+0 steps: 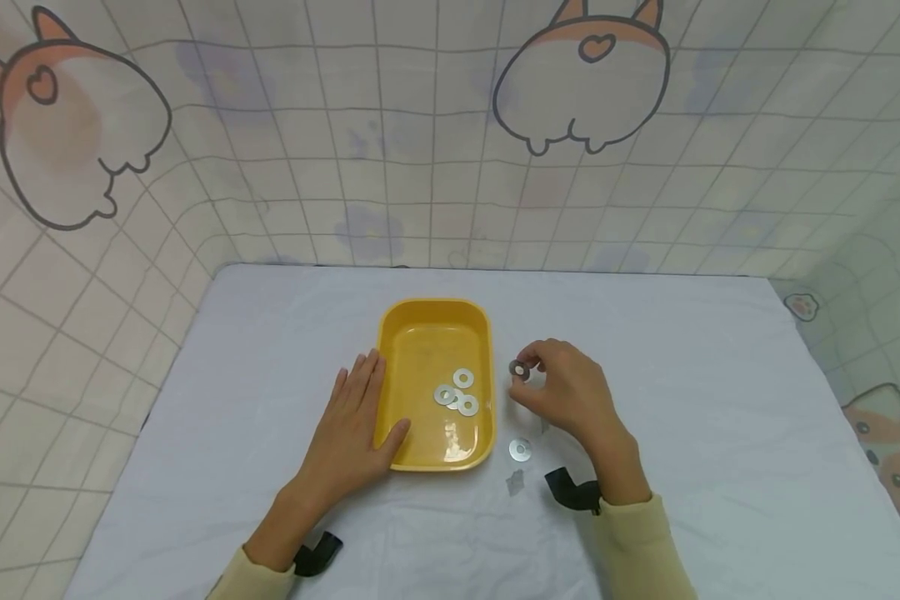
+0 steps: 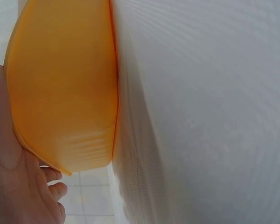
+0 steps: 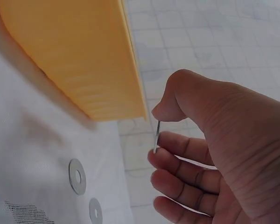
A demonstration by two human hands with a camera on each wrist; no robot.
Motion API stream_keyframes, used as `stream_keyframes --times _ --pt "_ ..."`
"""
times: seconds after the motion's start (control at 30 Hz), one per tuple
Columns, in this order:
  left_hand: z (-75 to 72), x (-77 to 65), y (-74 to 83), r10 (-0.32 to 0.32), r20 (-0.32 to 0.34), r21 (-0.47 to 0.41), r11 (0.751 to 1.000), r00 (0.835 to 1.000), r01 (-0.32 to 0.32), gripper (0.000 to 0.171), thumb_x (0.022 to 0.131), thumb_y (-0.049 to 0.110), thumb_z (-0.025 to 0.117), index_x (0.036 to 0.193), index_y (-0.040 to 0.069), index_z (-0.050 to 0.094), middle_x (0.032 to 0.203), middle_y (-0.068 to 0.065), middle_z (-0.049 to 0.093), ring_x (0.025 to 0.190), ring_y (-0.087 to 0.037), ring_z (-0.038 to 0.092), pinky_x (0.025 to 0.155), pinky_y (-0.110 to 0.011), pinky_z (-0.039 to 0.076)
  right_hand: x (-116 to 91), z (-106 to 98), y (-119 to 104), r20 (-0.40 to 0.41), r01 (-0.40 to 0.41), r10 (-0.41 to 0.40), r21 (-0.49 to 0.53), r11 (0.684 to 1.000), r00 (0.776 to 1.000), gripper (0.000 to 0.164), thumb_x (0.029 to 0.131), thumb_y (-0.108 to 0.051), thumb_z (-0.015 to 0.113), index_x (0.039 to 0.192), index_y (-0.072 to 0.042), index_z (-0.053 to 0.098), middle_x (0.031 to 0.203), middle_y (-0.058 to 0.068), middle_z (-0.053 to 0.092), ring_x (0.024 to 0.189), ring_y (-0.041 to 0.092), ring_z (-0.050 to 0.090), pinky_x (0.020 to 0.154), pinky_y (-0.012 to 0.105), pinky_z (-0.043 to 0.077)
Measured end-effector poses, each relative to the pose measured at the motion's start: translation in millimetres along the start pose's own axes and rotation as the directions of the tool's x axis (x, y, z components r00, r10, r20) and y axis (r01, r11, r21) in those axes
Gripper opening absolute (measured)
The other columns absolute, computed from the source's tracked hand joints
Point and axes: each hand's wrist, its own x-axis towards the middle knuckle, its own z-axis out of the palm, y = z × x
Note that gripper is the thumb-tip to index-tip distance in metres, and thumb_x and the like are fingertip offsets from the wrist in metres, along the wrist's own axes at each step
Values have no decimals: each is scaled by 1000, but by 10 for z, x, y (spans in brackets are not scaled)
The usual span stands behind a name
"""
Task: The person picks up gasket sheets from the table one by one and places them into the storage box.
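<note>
Printed backdrop [image 1: 435,187], tile pattern, at rear & sides. Table [image 1: 682,358], white cloth cover, in front of it. Yellow tray [image 1: 435,321] lies flat approx. mid-table, betw. your two hands.

L hand [image 1: 352,429]: fingers extended along tray's L side, thumb over the near L rim; in contact w/ the tray but not gripping it. Judged enough to steady it. Use light downward pressure, b/c a hard sideways push would prob. skid tray on cloth.

R hand [image 1: 570,387]: off tray's R side, raised over table. Gap betw. thumb & fingertips is just one disc wide: they pinch a thin metal washer [image 1: 514,367] by opposite edges (edge-on in R wrist view). Other fingers curve loosely, holding nothing. For control, set thumb & fingertips directly opposed across the disc's full width; squeeze gently, as a thin rim may twist out.

Washers in tray [image 1: 462,408]: four, R half; three overlap, 4th just beyond. Overlapping discs are likely fiddly to separate; spacing helps. Loose washer [image 1: 514,451] lies on cloth near tray's near R corner, grey scrap [image 1: 515,482] just beside it; R wrist view shows 2 loose discs. Pinch such flat pieces w/ fingertips, one at a time.
</note>
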Motion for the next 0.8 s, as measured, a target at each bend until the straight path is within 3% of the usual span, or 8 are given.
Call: stream_keyframes --times 0.8 --pt "20 1 1 -8 16 2 1000 1000 7 90 102 48 57 170 5 17 179 -12 17 168 -30 16 139 -50 10 -2 71 -168 4 130 -130 9 992 992 23 86 -28 76 103 -13 77 97 1 74 91 23 66 81 35 59"
